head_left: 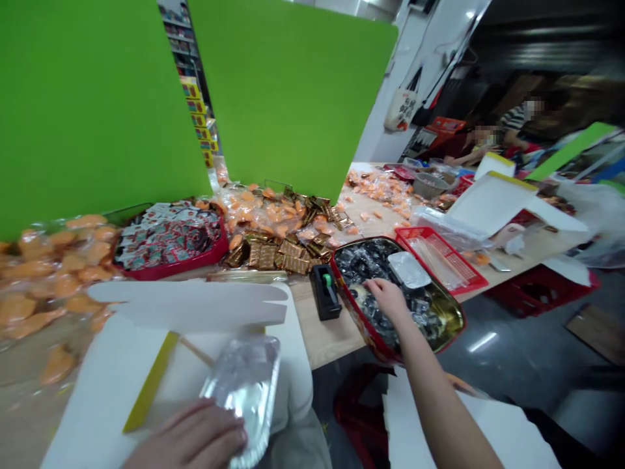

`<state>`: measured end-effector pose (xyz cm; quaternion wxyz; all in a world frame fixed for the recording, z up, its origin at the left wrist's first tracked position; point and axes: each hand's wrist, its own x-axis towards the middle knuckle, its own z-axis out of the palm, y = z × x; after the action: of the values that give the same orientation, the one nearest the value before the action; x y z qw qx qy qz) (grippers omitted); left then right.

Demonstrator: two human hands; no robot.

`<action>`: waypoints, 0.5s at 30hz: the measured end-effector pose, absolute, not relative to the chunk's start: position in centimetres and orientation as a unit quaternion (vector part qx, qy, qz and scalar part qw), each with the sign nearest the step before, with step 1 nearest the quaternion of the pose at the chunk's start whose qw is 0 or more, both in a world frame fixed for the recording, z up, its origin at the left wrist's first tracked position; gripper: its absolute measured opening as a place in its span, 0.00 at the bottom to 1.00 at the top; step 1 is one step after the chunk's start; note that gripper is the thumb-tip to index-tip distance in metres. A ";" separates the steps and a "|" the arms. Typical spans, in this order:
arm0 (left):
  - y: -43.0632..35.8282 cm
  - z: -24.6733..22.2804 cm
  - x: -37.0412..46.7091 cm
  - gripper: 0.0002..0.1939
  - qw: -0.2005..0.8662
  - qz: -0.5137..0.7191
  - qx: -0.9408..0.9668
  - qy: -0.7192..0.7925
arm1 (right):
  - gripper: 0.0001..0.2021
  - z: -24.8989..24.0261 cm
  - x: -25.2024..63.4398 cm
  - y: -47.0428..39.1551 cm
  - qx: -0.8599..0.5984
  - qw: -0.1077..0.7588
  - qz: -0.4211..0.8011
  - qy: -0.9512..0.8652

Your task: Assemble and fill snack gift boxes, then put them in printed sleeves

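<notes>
Silver and blurred, the foil tray [254, 384] is over the white carton [105, 378], the left hand [195, 436] across its rim, fingers together, grip unclear. The right hand [390, 299] reaches into a tin [450, 318] of dark wrapped packets [364, 259]; whether its fingers pinch one cannot be told.

I've got the left hand [190, 435] holding a shiny foil tray [261, 394] by its near end, over an open white box [102, 348]. Out to the right, the right hand [388, 299] is down in a red-rimmed tin [452, 316], among dark pieces [364, 257] in clear wrap; I can't make out whether it grasps one. A black tape dispenser [322, 298] sits just beside the tin, a red basket [474, 281] on its other side. Beyond, gold packets [266, 255] lie heaped below green panels [288, 91].
</notes>
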<state>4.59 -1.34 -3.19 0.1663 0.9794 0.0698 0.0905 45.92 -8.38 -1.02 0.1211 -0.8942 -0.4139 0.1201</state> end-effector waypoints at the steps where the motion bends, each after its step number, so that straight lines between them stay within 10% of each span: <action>1: -0.6 -3.3 3.4 0.20 0.143 0.079 0.981 0.105 | 0.17 -3.0 47.4 -7.4 -0.915 0.089 0.104 -0.380; 15: 1.3 -5.3 -0.8 0.22 0.172 -0.041 0.957 0.228 | 0.13 -8.1 50.2 -6.4 -0.927 0.012 0.150 -0.343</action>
<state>-0.84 1.27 -5.32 0.1723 0.9573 0.2284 -0.0406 50.20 -6.45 -8.05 0.0124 -0.9273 -0.3425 0.1502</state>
